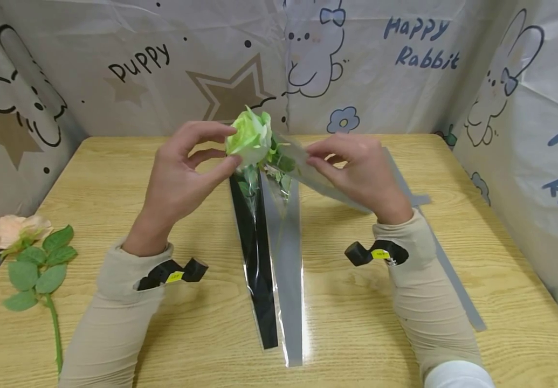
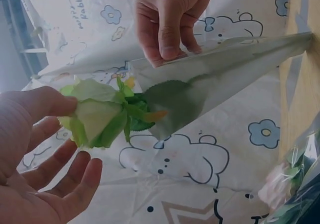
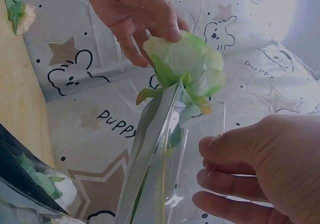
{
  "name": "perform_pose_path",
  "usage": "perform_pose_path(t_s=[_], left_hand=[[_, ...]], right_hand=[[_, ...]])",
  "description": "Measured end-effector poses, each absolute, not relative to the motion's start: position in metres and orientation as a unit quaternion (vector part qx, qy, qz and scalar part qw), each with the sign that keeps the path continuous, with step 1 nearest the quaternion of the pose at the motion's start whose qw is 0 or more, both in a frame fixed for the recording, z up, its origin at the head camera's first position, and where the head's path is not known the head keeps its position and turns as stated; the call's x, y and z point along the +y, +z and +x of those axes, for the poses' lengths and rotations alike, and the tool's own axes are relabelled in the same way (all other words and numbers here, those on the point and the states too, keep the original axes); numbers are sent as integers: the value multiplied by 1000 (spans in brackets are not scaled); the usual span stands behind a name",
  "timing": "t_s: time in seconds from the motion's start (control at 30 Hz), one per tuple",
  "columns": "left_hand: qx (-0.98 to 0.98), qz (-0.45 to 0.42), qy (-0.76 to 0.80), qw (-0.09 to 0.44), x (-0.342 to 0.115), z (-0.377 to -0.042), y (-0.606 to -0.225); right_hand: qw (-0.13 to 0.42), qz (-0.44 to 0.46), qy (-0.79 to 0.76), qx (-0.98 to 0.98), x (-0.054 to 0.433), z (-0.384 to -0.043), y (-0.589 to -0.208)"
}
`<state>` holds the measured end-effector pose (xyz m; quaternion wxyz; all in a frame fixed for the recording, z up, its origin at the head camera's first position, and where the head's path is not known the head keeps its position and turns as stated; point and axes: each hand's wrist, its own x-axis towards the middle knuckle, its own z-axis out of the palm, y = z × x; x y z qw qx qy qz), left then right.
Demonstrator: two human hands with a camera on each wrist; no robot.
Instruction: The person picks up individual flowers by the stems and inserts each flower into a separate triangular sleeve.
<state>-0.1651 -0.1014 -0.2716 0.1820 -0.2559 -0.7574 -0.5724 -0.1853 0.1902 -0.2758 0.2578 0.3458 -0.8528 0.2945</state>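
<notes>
A pale green artificial rose (image 1: 249,137) is held up over the back of the table, its bloom between the thumb and index finger of my left hand (image 1: 174,170). Its leaf and stem sit inside a clear and grey tapered flower sleeve (image 2: 232,69), while the bloom stands out past the wide mouth. My right hand (image 1: 351,164) pinches the sleeve's edge near that mouth. The sleeve slants down to the right, its narrow end low by the table. In the left wrist view, the other fingers of the left hand spread loosely below the bloom.
Below the hands, a black wrapped flower sleeve (image 1: 255,258) and a grey one (image 1: 288,269) lie side by side on the wooden table (image 1: 201,334). A peach rose (image 1: 14,231) lies at the left. Grey strips (image 1: 453,275) lie at the right. Printed cloth walls surround the table.
</notes>
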Motion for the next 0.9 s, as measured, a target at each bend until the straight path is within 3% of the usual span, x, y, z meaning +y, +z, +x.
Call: perform_pose_path(t_s=[0.9], left_hand=[[-784, -242, -531, 212, -89, -168, -282]], right_hand=[[243, 387, 296, -839, 173, -178, -277]])
